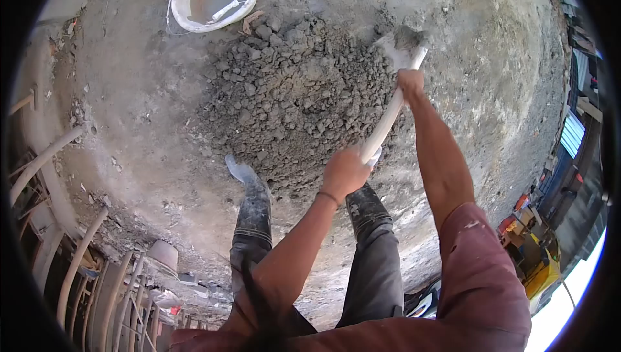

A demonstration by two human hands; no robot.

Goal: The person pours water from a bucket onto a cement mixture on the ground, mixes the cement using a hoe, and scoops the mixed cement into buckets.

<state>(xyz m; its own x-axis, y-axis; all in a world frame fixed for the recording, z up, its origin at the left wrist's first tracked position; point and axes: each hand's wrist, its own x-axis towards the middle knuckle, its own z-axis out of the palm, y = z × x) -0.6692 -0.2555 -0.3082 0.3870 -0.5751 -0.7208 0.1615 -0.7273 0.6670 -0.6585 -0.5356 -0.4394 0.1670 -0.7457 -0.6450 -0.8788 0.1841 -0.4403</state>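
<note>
Both hands are closed around the pale wooden handle of a hoe (387, 124). My left hand (346, 172) grips it near the lower end, just above my right boot. Farther up, close to the blade, my right hand (411, 82) is wrapped around the handle. The blade (391, 51) carries some grey material and is at the upper right edge of a pile of lumpy grey mortar mix (284, 93). Whether the blade touches the ground I cannot tell.
A white bucket (184, 3) with a light-coloured object inside stands beyond the pile. My boots (252, 187) are at its near edge. Wooden poles (81, 265) and an upturned-looking pale container (163, 255) lie to the left. Assorted items, including something yellow (542, 277), line the right.
</note>
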